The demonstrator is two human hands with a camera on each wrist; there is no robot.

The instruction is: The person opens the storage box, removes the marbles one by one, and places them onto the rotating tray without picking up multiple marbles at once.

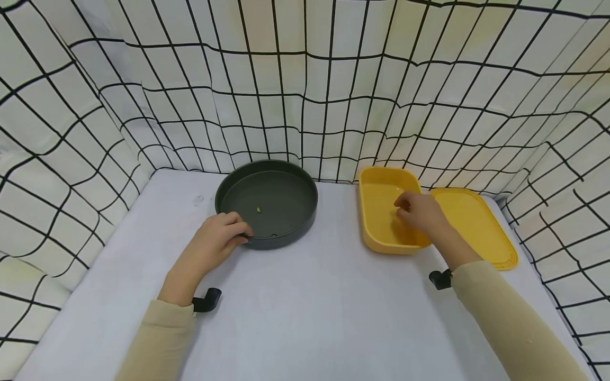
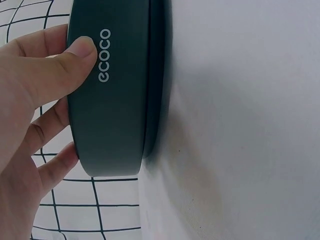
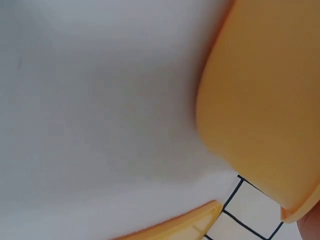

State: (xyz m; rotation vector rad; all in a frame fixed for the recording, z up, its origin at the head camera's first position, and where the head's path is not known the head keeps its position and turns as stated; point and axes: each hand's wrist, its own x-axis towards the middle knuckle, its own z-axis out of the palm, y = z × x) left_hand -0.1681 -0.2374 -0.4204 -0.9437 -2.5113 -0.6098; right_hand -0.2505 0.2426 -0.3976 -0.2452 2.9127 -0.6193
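Note:
A round dark green tray (image 1: 267,193) with a raised wall stands on the left side of the table. My left hand (image 1: 216,241) grips its near rim, the thumb (image 2: 82,50) outside on the wall beside the "ecoco" lettering and the fingers over the edge. Inside the tray lie a small yellow-green piece (image 1: 259,210) and another tiny one (image 1: 274,235) near the front wall. On the right, my right hand (image 1: 421,211) reaches over the side of a yellow rectangular container (image 1: 376,211), fingers bent above its interior. I cannot tell whether they pinch anything.
A flat yellow lid (image 1: 476,227) lies on the table just right of the container. White walls with a black wire grid (image 1: 305,95) enclose the table at the back and sides. The white tabletop (image 1: 314,312) extends in front of both vessels.

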